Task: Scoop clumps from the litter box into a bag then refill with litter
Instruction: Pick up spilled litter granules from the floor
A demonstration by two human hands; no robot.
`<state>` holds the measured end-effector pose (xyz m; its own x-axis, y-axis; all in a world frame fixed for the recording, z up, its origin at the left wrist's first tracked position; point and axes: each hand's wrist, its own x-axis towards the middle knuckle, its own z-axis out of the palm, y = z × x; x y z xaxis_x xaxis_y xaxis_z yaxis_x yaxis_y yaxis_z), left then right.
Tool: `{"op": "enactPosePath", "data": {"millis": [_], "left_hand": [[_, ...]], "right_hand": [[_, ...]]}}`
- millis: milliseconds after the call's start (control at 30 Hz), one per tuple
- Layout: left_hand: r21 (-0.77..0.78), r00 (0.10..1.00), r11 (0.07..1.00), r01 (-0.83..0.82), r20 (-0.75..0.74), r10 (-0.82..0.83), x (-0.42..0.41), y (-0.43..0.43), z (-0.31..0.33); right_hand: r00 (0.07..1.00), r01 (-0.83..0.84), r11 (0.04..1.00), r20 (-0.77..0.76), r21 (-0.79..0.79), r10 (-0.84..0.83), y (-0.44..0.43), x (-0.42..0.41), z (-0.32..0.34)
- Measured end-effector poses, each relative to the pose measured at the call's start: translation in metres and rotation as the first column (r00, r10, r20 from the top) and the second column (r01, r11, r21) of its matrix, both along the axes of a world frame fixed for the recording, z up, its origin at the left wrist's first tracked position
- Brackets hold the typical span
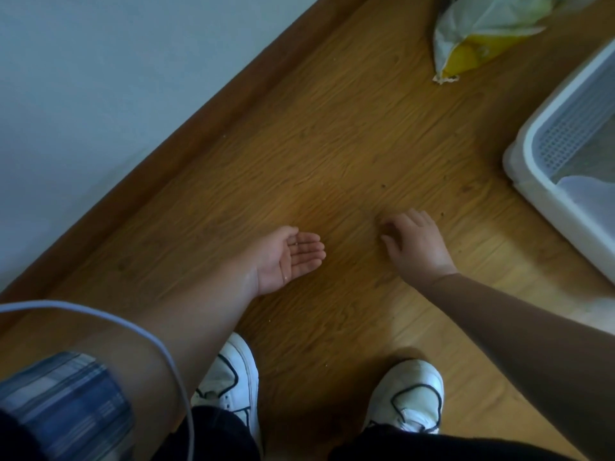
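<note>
In the head view the left hand [293, 257] lies palm up just above the wooden floor [332, 144], fingers straight and together in an open cup, while the right hand [416, 244] faces palm down beside it, fingers loosely bent and relaxed with their tips at the floor among scattered dark specks [384, 186]. The white litter box [529, 141], with its perforated sieve insert, sits at the right edge, well apart from the crumpled white-and-yellow plastic bag [472, 38] lying at the top. Two white sneakers [229, 374] stand below the hands.
</note>
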<state>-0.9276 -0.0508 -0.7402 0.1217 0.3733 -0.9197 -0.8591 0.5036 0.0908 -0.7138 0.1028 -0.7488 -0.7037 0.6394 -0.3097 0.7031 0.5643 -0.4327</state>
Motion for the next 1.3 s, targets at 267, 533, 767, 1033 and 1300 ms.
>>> {"op": "enactPosePath", "data": {"millis": [267, 533, 767, 1033, 1300], "left_hand": [[-0.042, 0.995, 0.996, 0.077, -0.053, -0.08, -0.005, -0.003, -0.004], [-0.016, 0.996, 0.997, 0.072, -0.051, -0.073, -0.009, -0.004, 0.007], [-0.004, 0.993, 0.996, 0.094, -0.068, -0.094, -0.003, 0.001, 0.005], [-0.029, 0.982, 0.987, 0.156, -0.102, -0.158, 0.004, -0.002, 0.002], [0.114, 0.992, 0.987, 0.11, 0.044, -0.116, 0.039, 0.021, 0.0]], "right_hand": [[0.959, -0.281, 0.96, 0.052, 0.01, 0.28, -0.018, -0.005, -0.005], [0.956, -0.285, 0.958, 0.079, 0.028, 0.282, -0.021, -0.008, -0.008], [0.958, -0.269, 0.954, 0.138, 0.135, 0.251, -0.022, -0.001, -0.008], [0.936, -0.315, 0.934, 0.219, 0.168, 0.276, -0.026, -0.006, -0.005], [0.958, -0.086, 0.995, -0.28, -0.058, 0.067, -0.04, -0.007, 0.037]]}}
